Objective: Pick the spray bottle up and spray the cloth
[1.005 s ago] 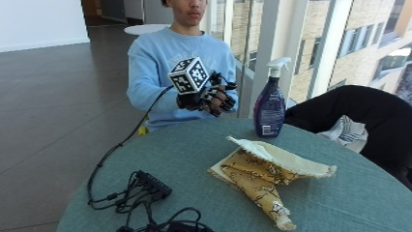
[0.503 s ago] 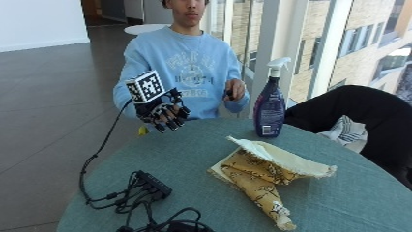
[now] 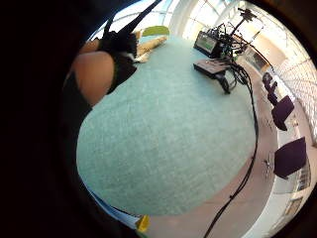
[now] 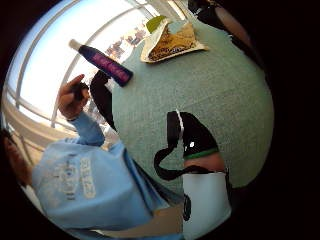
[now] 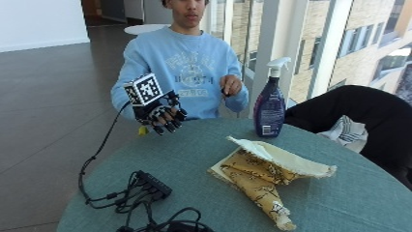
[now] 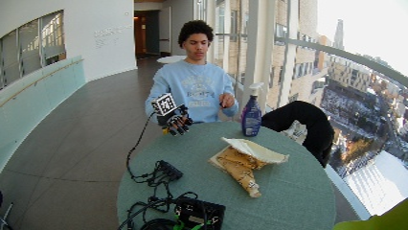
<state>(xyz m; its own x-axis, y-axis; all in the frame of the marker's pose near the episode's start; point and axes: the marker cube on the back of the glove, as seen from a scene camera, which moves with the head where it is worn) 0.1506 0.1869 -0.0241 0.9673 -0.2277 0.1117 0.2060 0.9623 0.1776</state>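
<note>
A dark blue spray bottle [image 5: 269, 108] with a white trigger stands upright at the far edge of the round teal table [image 5: 193, 154], also seen in the thumb side palm view as the spray bottle [image 4: 105, 62]. A yellow patterned cloth [image 5: 264, 176] with a cream lining lies crumpled mid-table, to the front of the bottle. My gloved right hand [image 5: 161, 113] hovers over the table's far left edge, well left of the bottle. Its fingers hang loosely curled and hold nothing. The person's bare hand [image 5: 230, 86] is raised at chest height beside the bottle.
A black box with cables [image 5: 151, 186] lies on the table's near left. A larger black device [image 6: 198, 213] sits at the near edge. A dark chair with a jacket [image 5: 360, 116] stands right of the bottle, behind the table.
My gloved hand has moved left, away from the bottle and the bare hand, and dropped a little. Bottle and cloth have not moved.
</note>
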